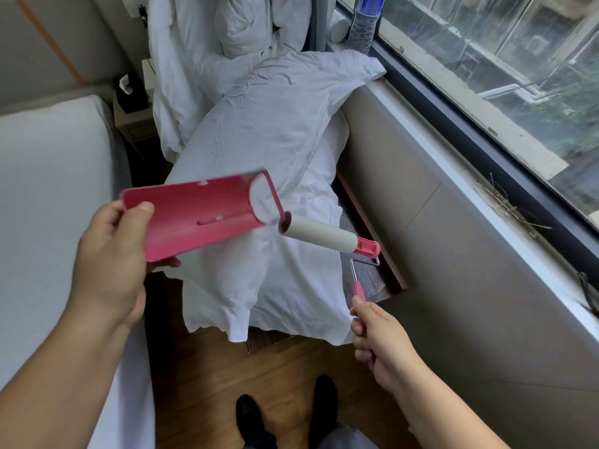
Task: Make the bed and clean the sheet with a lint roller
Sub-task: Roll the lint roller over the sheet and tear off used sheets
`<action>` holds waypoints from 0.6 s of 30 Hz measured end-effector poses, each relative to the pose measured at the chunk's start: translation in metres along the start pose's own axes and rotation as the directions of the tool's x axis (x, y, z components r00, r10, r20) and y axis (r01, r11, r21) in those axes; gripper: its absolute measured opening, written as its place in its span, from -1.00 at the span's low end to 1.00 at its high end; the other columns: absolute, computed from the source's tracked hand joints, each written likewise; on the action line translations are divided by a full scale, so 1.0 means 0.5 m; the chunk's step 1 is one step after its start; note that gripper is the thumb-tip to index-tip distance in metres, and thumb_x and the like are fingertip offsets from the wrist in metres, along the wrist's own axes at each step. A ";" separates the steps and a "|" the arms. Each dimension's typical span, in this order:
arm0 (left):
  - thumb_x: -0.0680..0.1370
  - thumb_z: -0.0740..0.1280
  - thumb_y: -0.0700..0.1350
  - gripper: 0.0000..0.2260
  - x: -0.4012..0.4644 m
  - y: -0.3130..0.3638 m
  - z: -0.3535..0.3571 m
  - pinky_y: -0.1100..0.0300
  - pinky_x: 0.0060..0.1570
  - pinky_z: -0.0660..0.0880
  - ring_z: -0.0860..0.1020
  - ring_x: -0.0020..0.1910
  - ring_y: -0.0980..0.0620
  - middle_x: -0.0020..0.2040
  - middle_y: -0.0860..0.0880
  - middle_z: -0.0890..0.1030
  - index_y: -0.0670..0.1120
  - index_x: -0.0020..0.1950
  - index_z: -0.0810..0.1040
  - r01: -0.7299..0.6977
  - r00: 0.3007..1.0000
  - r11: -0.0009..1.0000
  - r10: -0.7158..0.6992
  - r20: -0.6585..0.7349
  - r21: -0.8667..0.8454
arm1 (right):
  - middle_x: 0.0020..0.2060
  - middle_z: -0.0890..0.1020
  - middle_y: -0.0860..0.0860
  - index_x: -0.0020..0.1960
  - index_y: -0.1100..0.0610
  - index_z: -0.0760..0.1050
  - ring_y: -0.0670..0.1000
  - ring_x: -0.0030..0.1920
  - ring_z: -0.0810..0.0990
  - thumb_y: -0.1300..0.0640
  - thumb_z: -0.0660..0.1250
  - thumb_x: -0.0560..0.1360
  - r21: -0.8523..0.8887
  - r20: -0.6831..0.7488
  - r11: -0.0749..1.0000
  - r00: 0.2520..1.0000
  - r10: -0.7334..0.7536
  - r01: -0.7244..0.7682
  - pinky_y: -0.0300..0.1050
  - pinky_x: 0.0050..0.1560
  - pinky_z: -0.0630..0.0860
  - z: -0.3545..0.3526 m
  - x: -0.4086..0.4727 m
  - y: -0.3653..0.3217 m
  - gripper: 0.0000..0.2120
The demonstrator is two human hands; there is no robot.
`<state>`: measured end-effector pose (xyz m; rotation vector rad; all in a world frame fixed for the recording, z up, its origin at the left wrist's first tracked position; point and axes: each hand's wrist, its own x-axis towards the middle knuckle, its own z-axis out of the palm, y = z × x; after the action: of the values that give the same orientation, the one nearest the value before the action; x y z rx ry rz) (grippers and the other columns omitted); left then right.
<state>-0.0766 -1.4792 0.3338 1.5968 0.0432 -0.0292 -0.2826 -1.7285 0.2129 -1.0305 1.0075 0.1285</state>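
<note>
Single head-worn view, looking forward and down, close over both hands (110, 260)

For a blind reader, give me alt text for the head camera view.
The left hand holds a pink cover just off the lint roller, whose handle the right hand grips, above white pillows beside a window.

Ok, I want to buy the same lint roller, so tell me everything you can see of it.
The lint roller has an off-white paper roll on a brown core, a pink plastic end cap, a bent metal rod and a thin pink handle. It is out of its pink cover, which the left hand holds beside the roll's open end. The right hand grips the handle, with the roll in the air over a white pillow.
</note>
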 end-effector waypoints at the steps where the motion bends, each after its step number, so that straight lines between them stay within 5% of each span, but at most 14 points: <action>1: 0.42 0.37 0.16 -0.72 0.004 -0.001 0.002 0.11 -0.40 0.59 0.65 -0.16 0.05 -0.01 0.00 0.62 0.08 0.05 0.52 -0.003 0.999 0.999 0.002 -0.039 -0.046 | -0.45 0.38 -0.05 -0.09 0.08 0.44 -0.10 -0.52 0.17 -0.11 0.30 0.59 -0.011 0.000 1.000 1.000 -0.006 0.006 -0.24 -0.55 0.14 -0.002 -0.002 0.000 -0.73; 4: 0.45 0.41 0.16 -0.57 0.009 -0.015 0.035 0.01 -0.17 0.65 0.65 0.06 -0.04 0.20 -0.10 0.57 0.00 0.20 0.41 -0.032 0.997 0.991 0.022 -0.074 -0.129 | -0.45 0.39 -0.03 -0.13 0.07 0.44 -0.09 -0.52 0.19 -0.10 0.31 0.57 -0.079 0.037 0.995 0.998 -0.056 0.058 -0.24 -0.53 0.14 -0.001 -0.014 0.000 -0.74; 8: 0.47 0.38 0.18 -0.58 -0.006 -0.042 0.132 0.05 0.03 0.60 0.59 0.14 0.01 0.18 -0.03 0.54 0.03 0.21 0.37 -0.107 0.992 0.990 0.100 -0.082 -0.092 | -0.42 0.40 0.00 -0.18 0.04 0.45 -0.08 -0.52 0.18 -0.08 0.33 0.57 -0.091 0.137 0.988 0.984 -0.111 0.124 -0.28 -0.53 0.12 0.024 -0.041 0.002 -0.75; 11: 0.52 0.35 0.16 -0.60 -0.022 -0.052 0.196 0.42 -0.10 0.47 0.55 -0.01 0.33 0.08 0.12 0.52 -0.01 0.24 0.38 -0.242 0.965 0.970 0.245 -0.092 0.038 | -0.42 0.38 0.01 -0.18 0.06 0.42 -0.08 -0.53 0.19 -0.07 0.32 0.58 -0.102 0.172 0.981 0.974 -0.146 0.165 -0.29 -0.53 0.13 0.044 -0.063 0.005 -0.74; 18: 0.52 0.40 0.08 -0.56 -0.036 -0.096 0.277 0.44 0.00 0.43 0.52 0.01 0.34 0.09 0.13 0.53 -0.09 0.30 0.40 -0.240 0.969 0.969 0.242 -0.048 0.057 | -0.45 0.38 -0.02 -0.12 0.12 0.41 -0.10 -0.55 0.23 -0.04 0.29 0.61 -0.155 0.186 0.969 0.969 -0.161 0.191 -0.29 -0.57 0.18 0.053 -0.085 0.010 -0.74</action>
<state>-0.0956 -1.6165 0.2832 1.6443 -0.1104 0.2042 -0.2926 -1.6911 0.2450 -1.2408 0.7528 0.1576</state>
